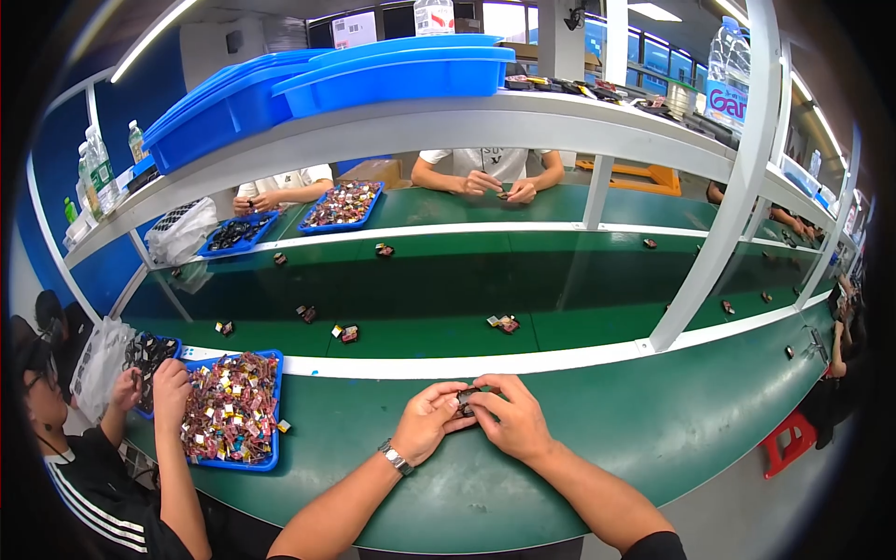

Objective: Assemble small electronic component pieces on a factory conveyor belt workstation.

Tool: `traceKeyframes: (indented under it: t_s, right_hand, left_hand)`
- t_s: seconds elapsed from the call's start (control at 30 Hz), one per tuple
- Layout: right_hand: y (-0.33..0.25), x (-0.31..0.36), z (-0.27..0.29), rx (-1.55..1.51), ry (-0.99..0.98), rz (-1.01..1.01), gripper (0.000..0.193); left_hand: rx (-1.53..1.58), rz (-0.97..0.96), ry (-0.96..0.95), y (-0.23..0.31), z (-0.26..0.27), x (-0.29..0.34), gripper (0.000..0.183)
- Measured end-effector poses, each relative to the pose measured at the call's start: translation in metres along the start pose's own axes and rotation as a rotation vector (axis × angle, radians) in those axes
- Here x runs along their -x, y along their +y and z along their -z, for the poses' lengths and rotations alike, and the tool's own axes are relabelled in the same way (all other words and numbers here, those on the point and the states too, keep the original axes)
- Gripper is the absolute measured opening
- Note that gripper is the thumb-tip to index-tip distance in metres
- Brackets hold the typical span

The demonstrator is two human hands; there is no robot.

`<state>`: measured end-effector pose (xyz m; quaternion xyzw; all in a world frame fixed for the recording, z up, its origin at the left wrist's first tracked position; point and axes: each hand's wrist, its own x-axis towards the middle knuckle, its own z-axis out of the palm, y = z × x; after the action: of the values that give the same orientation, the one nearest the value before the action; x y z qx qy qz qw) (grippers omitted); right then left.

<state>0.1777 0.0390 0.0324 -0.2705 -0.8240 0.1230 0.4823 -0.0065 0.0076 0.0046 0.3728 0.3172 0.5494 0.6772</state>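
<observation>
Gripped by the bare left hand (431, 422) and bare right hand (510, 420), fingers curled: a small dark part (465, 404).
It is held over the smooth green tabletop (467, 504); a shallow blue plastic tray (278, 411) is heaped with small reddish pieces (229, 411), and small black pieces (149, 355) are contained in a blue tray (177, 346) farther left.
</observation>
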Motion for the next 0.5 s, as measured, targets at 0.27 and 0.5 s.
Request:
traceKeyframes:
  t_s: [0.27, 0.5]
  right_hand:
    - [-0.012, -0.003, 0.002, 0.04, -0.041, -0.046, 0.027]
    - [-0.007, -0.003, -0.003, 0.123, -0.043, -0.011, 0.028]
  left_hand:
    - [-0.021, 0.051, 0.041, 0.006, -0.005, 0.001, 0.028]
    - [-0.045, 0.049, 0.039, 0.005, -0.004, 0.0, 0.027]
